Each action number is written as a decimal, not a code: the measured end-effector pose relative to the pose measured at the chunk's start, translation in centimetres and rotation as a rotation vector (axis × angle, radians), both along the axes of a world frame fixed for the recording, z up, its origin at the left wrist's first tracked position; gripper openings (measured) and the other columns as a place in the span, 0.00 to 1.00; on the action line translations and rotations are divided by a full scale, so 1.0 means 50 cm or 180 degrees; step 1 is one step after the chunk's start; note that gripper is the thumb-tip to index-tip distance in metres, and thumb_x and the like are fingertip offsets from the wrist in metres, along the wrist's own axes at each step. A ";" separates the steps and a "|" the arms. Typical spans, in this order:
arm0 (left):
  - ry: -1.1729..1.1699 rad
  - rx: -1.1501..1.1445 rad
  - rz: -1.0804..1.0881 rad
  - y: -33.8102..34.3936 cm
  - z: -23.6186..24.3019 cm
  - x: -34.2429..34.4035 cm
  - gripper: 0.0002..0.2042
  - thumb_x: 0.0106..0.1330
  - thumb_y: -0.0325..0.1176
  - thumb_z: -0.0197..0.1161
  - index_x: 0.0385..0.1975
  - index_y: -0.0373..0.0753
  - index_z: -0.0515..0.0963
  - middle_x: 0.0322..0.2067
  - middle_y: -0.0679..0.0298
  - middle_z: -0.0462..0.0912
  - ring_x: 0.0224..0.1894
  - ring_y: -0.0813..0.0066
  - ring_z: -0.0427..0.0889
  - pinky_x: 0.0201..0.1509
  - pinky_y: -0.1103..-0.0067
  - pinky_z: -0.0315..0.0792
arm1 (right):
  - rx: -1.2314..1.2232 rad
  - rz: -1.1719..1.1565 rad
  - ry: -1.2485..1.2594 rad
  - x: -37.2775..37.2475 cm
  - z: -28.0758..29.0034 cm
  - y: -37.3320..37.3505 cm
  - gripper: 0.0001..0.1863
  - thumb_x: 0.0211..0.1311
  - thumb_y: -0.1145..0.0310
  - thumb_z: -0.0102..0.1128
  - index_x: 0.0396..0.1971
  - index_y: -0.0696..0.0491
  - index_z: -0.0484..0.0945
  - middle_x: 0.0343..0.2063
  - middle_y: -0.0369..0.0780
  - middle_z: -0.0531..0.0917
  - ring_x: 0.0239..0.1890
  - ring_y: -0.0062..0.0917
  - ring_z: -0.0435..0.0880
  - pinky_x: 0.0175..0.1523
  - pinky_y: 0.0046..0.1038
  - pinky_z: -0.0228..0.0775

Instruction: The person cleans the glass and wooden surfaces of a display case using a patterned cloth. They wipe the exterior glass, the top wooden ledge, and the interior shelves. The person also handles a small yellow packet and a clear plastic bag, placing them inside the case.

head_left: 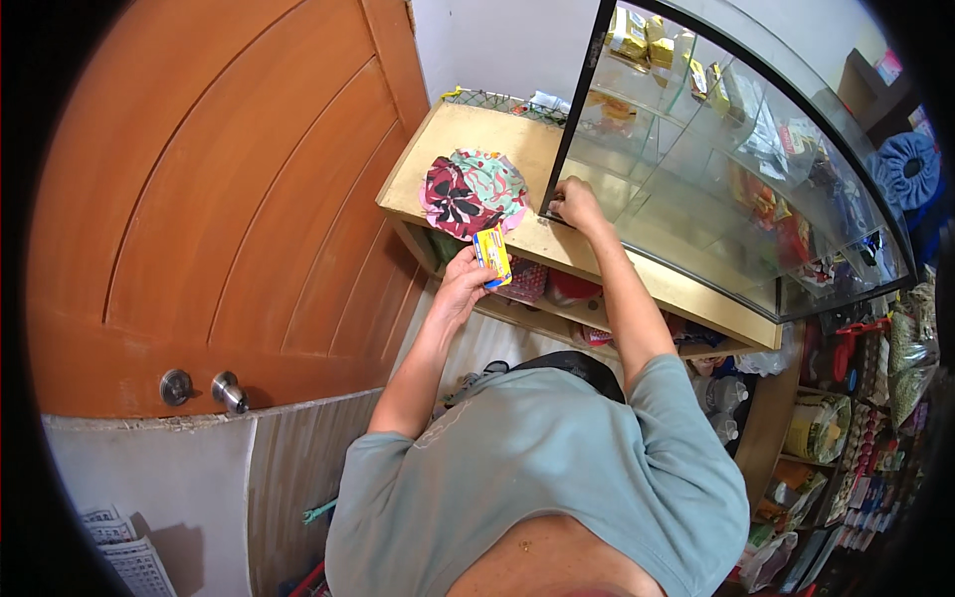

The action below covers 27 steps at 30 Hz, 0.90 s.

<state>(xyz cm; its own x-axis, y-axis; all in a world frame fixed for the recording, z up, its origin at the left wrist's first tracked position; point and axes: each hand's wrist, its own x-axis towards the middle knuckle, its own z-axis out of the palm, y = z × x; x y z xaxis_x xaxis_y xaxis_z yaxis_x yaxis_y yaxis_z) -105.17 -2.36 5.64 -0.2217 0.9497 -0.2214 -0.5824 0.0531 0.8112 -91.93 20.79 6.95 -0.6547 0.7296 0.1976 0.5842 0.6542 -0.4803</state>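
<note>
Between the thumb and fingers of my left hand (466, 284) is a small flat yellow box with blue edges (492, 257), held just off the cabinet's front edge. My right hand (577, 204) is at the lower left corner of a glass display case (686, 189) with a black frame. Its fingers are curled together beside the frame, and what they pinch, if anything, is hidden. A round patchwork cloth (476, 191) in maroon, pink and mint lies on the light wooden cabinet top (527, 149), left of the case.
Yellow-gold packets (645, 42) and other packages sit on the case's glass shelves. Below the top, an open shelf holds a pink patterned item (524, 281). An orange wooden door (229, 199) stands at left; shelves crowded with goods (846, 448) are at right.
</note>
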 end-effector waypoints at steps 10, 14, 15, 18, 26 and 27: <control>-0.0118 0.0027 -0.0056 0.012 0.018 0.017 0.19 0.57 0.23 0.58 0.49 0.33 0.65 0.42 0.55 0.79 0.39 0.73 0.81 0.46 0.78 0.77 | -0.0282 0.0271 -0.0442 -0.012 0.025 0.038 0.13 0.38 0.71 0.69 0.29 0.56 0.82 0.30 0.48 0.81 0.35 0.40 0.81 0.42 0.35 0.71; -0.0148 0.0033 0.0014 0.011 0.017 0.018 0.19 0.57 0.22 0.57 0.50 0.32 0.66 0.41 0.55 0.79 0.39 0.70 0.81 0.45 0.77 0.78 | -0.0237 0.0363 -0.0544 -0.017 0.033 0.038 0.11 0.39 0.72 0.67 0.27 0.55 0.82 0.30 0.48 0.81 0.36 0.41 0.80 0.44 0.35 0.71; -0.0153 0.0037 0.0027 0.012 0.019 0.016 0.19 0.57 0.22 0.57 0.50 0.32 0.66 0.41 0.54 0.79 0.39 0.69 0.81 0.45 0.77 0.78 | -0.0098 0.0345 -0.0462 -0.014 0.023 0.046 0.11 0.39 0.72 0.67 0.28 0.55 0.82 0.29 0.49 0.81 0.35 0.41 0.80 0.42 0.35 0.71; 0.0002 0.0057 0.0105 0.007 0.014 0.006 0.18 0.58 0.22 0.56 0.50 0.33 0.67 0.40 0.54 0.79 0.38 0.67 0.82 0.44 0.76 0.79 | 0.0076 0.0375 -0.0300 -0.008 0.001 0.053 0.12 0.40 0.73 0.66 0.30 0.57 0.82 0.28 0.50 0.81 0.33 0.41 0.81 0.40 0.34 0.72; 0.0023 0.0111 0.0359 -0.006 0.034 -0.022 0.16 0.62 0.28 0.56 0.49 0.33 0.66 0.41 0.52 0.79 0.40 0.64 0.82 0.44 0.73 0.78 | 0.0126 0.0484 -0.0670 -0.013 0.011 0.049 0.14 0.40 0.74 0.64 0.33 0.56 0.81 0.31 0.51 0.81 0.36 0.41 0.81 0.43 0.35 0.71; 0.0025 0.0101 0.0380 -0.008 0.032 -0.026 0.16 0.62 0.28 0.56 0.49 0.33 0.66 0.41 0.52 0.79 0.40 0.64 0.82 0.43 0.73 0.78 | 0.0174 0.0440 -0.0712 -0.017 0.016 0.048 0.14 0.40 0.74 0.65 0.33 0.56 0.81 0.31 0.51 0.81 0.36 0.41 0.81 0.43 0.35 0.71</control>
